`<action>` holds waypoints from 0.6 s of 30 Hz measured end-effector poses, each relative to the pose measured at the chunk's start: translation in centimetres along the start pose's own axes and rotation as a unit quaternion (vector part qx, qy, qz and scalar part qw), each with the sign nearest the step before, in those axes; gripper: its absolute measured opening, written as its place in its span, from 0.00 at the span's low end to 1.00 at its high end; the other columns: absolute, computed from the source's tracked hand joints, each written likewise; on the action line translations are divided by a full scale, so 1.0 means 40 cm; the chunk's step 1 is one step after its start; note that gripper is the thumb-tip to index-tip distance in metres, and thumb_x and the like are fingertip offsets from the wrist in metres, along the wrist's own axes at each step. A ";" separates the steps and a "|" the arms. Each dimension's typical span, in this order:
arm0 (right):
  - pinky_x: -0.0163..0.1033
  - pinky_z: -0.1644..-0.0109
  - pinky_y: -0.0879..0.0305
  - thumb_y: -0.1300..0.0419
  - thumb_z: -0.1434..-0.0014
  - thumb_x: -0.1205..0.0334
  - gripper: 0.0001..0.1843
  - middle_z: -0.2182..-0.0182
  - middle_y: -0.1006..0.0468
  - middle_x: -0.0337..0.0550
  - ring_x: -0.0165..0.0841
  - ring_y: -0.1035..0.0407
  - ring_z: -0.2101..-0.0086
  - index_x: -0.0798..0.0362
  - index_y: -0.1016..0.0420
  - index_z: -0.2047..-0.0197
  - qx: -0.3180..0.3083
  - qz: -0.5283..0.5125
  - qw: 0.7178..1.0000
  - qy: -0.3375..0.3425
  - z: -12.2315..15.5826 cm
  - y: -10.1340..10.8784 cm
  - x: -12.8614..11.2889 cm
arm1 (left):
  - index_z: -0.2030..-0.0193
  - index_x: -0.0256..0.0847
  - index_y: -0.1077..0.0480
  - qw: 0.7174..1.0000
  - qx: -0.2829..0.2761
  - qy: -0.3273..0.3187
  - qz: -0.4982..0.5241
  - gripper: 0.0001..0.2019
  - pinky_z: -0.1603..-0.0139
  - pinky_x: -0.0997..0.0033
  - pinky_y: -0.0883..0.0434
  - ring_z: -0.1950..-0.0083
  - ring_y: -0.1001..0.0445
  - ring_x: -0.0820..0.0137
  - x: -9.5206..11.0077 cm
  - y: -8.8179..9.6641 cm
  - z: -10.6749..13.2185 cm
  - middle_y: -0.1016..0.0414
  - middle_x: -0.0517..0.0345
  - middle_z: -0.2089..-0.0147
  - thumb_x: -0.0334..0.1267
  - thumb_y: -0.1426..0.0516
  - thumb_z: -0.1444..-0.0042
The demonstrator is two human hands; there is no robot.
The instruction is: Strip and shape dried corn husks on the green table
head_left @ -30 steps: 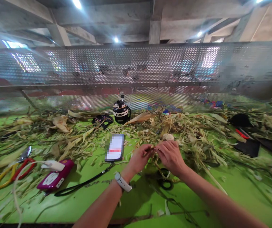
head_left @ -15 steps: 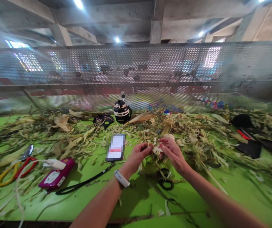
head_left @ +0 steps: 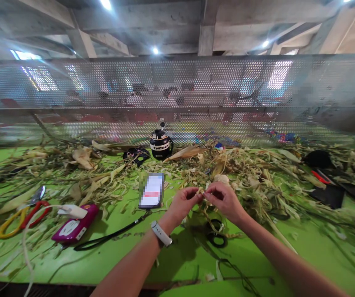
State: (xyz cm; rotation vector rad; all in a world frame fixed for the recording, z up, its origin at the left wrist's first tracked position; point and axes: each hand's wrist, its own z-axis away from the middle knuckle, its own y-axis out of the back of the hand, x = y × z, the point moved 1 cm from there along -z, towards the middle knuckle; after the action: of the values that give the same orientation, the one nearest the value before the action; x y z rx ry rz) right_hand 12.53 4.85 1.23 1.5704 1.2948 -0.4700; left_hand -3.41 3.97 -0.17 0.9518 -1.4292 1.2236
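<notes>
Progress: the work appears partway through. Both hands are occupied with one small piece, a narrow pale-yellow strip of dried husk [head_left: 201,192], whose exact shape at the fingertips is too small to make out. No finished article can be identified with certainty. A pale rounded object [head_left: 222,178] lies just beyond the right hand; its nature could not be established. Much loose material remains: a broad, tangled heap of green and tan dried husks [head_left: 252,163] extends along the far side of the bright green tabletop [head_left: 118,264], to left and right.

Position of the piece: it sits between the two hands, at the near edge of the heap. The left hand [head_left: 182,202] pinches it between thumb and forefinger from the left; the right hand [head_left: 223,200] pinches it from the right. The fingertips nearly meet. Whether the other fingers bear on it cannot be told.

Surroundings: a pair of black rings [head_left: 210,238], probably scissor handles, lies on the near side, below the right hand. A smartphone with a lit screen [head_left: 152,192] lies left of the left hand. Scissors with red and yellow handles [head_left: 37,196] rest farther left, beside a glossy purple box-shaped device [head_left: 75,225].
</notes>
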 end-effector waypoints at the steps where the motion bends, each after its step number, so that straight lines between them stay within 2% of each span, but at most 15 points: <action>1: 0.35 0.72 0.40 0.41 0.47 0.59 0.07 0.71 0.30 0.42 0.29 0.37 0.73 0.53 0.29 0.72 -0.003 -0.001 1.000 -0.003 0.000 0.001 -0.001 | 0.66 0.36 0.25 1.000 0.004 -0.005 -0.013 0.18 0.65 0.74 0.36 0.70 0.33 0.74 0.000 -0.001 0.000 0.26 0.58 0.70 0.46 0.34 0.63; 8: 0.35 0.70 0.41 0.41 0.49 0.60 0.08 0.73 0.31 0.40 0.29 0.38 0.73 0.54 0.30 0.75 -0.030 -0.024 0.999 -0.033 -0.004 0.013 -0.004 | 0.61 0.36 0.25 0.987 -0.028 -0.059 -0.144 0.17 0.66 0.71 0.35 0.69 0.31 0.70 -0.004 0.005 -0.002 0.25 0.54 0.70 0.44 0.38 0.56; 12: 0.36 0.68 0.39 0.40 0.49 0.57 0.09 0.73 0.30 0.41 0.30 0.36 0.71 0.54 0.28 0.75 -0.039 -0.010 0.999 -0.023 -0.005 0.010 0.007 | 0.64 0.37 0.25 0.967 -0.060 -0.113 -0.219 0.12 0.63 0.71 0.35 0.66 0.31 0.69 -0.005 0.013 -0.001 0.24 0.54 0.67 0.43 0.40 0.52; 15: 0.37 0.67 0.37 0.40 0.48 0.55 0.10 0.73 0.28 0.42 0.32 0.34 0.70 0.54 0.27 0.72 -0.022 -0.020 0.998 -0.053 -0.002 0.001 0.019 | 0.65 0.35 0.26 0.972 -0.077 -0.089 -0.205 0.14 0.65 0.72 0.35 0.68 0.32 0.71 0.000 0.015 -0.003 0.25 0.55 0.69 0.45 0.41 0.52; 18: 0.39 0.63 0.34 0.39 0.49 0.54 0.13 0.69 0.25 0.43 0.33 0.31 0.68 0.53 0.29 0.63 -0.018 -0.102 0.991 -0.085 0.000 -0.005 0.028 | 0.66 0.34 0.26 0.987 -0.067 -0.046 -0.137 0.17 0.66 0.72 0.35 0.69 0.32 0.72 0.011 0.014 -0.004 0.26 0.56 0.70 0.47 0.38 0.56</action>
State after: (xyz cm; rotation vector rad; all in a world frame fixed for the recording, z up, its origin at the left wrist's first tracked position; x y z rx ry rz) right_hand 12.73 5.41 0.24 1.3427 1.3297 -0.6899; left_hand -4.00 4.24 0.16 1.0832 -1.3804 0.8809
